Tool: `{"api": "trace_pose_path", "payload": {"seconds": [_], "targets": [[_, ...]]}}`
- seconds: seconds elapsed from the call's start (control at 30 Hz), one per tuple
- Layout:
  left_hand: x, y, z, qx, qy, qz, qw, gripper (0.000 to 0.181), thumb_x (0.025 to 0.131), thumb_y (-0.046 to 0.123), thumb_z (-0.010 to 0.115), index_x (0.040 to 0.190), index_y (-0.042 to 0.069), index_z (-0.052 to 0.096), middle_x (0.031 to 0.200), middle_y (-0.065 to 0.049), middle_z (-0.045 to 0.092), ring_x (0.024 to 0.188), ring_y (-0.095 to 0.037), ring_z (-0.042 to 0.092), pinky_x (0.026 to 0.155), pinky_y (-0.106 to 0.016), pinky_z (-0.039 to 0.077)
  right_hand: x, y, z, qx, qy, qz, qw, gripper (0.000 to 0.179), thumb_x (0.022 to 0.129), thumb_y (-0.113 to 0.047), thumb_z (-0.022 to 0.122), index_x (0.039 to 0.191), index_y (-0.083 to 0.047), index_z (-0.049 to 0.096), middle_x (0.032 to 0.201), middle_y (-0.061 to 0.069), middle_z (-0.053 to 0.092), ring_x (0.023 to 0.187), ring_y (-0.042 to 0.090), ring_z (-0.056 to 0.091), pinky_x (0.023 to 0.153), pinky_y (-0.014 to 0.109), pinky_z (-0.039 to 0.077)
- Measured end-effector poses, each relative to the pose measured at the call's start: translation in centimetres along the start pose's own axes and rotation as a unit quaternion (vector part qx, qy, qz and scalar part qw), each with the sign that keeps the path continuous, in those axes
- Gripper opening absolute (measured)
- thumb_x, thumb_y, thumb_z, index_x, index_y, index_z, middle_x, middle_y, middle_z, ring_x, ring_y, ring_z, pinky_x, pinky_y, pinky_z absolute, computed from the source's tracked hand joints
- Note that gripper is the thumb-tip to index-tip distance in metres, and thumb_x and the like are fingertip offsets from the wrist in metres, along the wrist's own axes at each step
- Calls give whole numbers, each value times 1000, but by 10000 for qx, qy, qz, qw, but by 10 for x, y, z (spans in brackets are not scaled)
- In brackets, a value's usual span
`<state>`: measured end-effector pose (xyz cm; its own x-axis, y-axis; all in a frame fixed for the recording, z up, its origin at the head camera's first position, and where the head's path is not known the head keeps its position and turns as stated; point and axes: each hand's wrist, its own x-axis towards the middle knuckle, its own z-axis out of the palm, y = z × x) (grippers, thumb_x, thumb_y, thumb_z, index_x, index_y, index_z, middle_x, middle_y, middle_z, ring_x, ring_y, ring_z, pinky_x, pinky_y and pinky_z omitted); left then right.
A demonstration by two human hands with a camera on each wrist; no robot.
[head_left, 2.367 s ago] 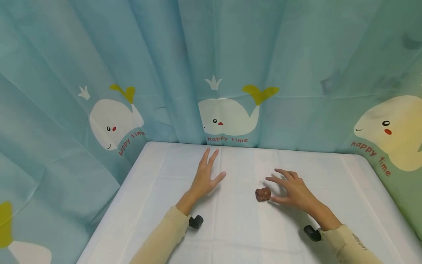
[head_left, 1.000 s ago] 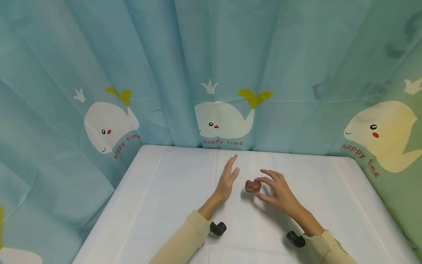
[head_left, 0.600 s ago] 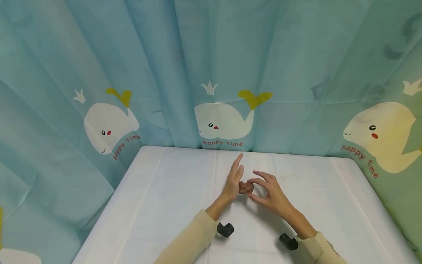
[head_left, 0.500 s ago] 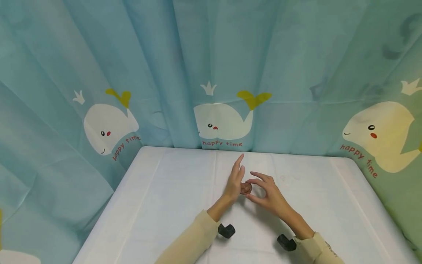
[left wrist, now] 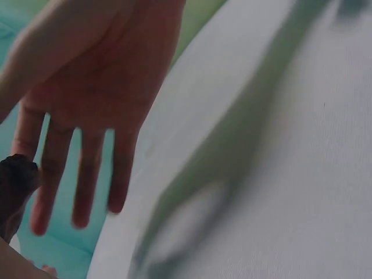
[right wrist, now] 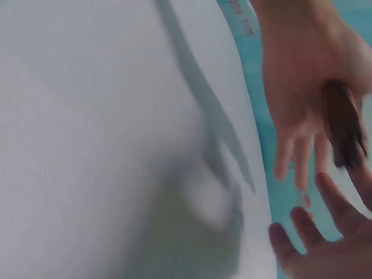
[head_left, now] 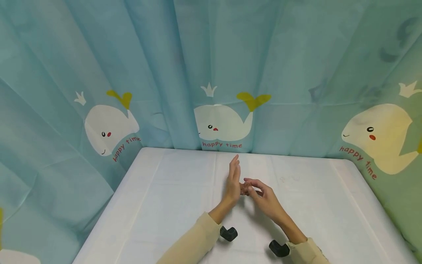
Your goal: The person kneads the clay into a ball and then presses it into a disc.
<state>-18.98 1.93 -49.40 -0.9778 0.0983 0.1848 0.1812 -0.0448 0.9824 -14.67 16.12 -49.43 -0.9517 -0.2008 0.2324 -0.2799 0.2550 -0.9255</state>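
Right hand (head_left: 265,203): thumb and fingers curled in, narrow pinch on one brown clay-like lump (head_left: 244,189). Left hand (head_left: 232,187): palm turned to the lump, fingers straight, grips nothing. Lump sits between the two hands, above the table, in front of the left palm; cannot tell if palm and lump touch. Right wrist view has the lump dark and elongated, slightly blurred, at the right fingertips.

Counts: two hands, one lump, two cream sleeves (head_left: 194,240) (head_left: 304,253), two black wrist-worn cameras (head_left: 229,233) (head_left: 279,249), one per wrist. One table (head_left: 171,205), white cover, rounded far corners. Hand shadows fall on it.

Behind and along both sides: light blue curtain (head_left: 151,47), greener at far right. Whale prints: three with faces, left (head_left: 108,124), middle (head_left: 224,123), right (head_left: 379,135), plus part of another white print (head_left: 19,257) at lower left edge. White crowns: three. Yellow tail fins: two whole, slivers at both side edges.

Writing: red "happy time" (head_left: 222,145), three times, one under each face. Fragment of the same lettering in right wrist view.
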Motion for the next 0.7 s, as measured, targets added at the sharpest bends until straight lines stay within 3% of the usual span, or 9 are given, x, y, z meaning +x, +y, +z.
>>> {"api": "trace_pose_path", "payload": {"seconds": [0.1, 0.17, 0.23, 0.37, 0.47, 0.57, 0.63, 0.7], "targets": [[-1, 0, 4, -79, 244, -39, 9997, 50, 112, 40, 28, 160, 26, 34, 162, -14, 36, 148, -37, 36, 100, -55, 46, 3, -6, 10, 304, 567, 418, 9971, 42, 114, -26, 40, 110, 5, 68, 130, 22, 66, 117, 17, 63, 93, 25, 51], [-2, 1, 8, -95, 340, -15, 9994, 48, 113, 38, 30, 158, 26, 36, 161, -13, 38, 147, -37, 37, 114, -57, 35, 7, -11, 17, 493, 958, 746, 9914, 55, 115, -35, 30, 100, 4, 65, 127, 22, 68, 112, 14, 64, 87, 22, 50], [-4, 2, 11, -111, 387, 27, 9992, 47, 113, 37, 31, 158, 25, 37, 160, -13, 39, 147, -37, 37, 116, -56, 33, 10, -15, 22, 629, 1217, 1064, 9848, 63, 114, -42, 22, 95, 4, 61, 126, 23, 68, 102, 13, 66, 80, 22, 51], [-8, 3, 17, 0, 415, 146, 9990, 48, 113, 34, 31, 158, 20, 36, 160, -14, 40, 147, -36, 37, 118, -55, 30, 13, -21, 30, 994, 1472, 1525, 9722, 64, 114, -46, 17, 86, -1, 53, 126, 24, 68, 78, 10, 63, 64, 23, 52], [-10, 3, 19, 64, 407, 242, 9989, 49, 113, 34, 30, 159, 16, 35, 160, -14, 40, 147, -36, 37, 117, -57, 31, 13, -23, 32, 1202, 1555, 1619, 9670, 62, 114, -45, 16, 83, -3, 48, 124, 22, 68, 68, 8, 55, 58, 24, 50], [-11, 3, 19, -14, 414, 352, 9985, 50, 113, 33, 29, 159, 15, 34, 162, -12, 37, 148, -36, 34, 117, -56, 30, 13, -23, 35, 1205, 1498, 1559, 9689, 60, 113, -47, 16, 97, 0, 49, 135, 21, 61, 79, 11, 54, 62, 21, 48], [-12, 3, 18, -71, 392, 398, 9984, 50, 113, 33, 28, 160, 16, 33, 164, -11, 33, 150, -34, 32, 116, -56, 30, 14, -22, 36, 1175, 1404, 1488, 9718, 61, 112, -49, 14, 123, 0, 49, 150, 19, 47, 85, 13, 52, 65, 21, 47], [-12, 3, 17, -139, 316, 433, 9985, 52, 113, 34, 27, 161, 18, 30, 166, -10, 28, 150, -34, 30, 114, -56, 33, 13, -21, 37, 1185, 1300, 1437, 9739, 62, 111, -52, 12, 152, -11, 34, 164, 15, 27, 82, 13, 51, 67, 21, 46]]}}
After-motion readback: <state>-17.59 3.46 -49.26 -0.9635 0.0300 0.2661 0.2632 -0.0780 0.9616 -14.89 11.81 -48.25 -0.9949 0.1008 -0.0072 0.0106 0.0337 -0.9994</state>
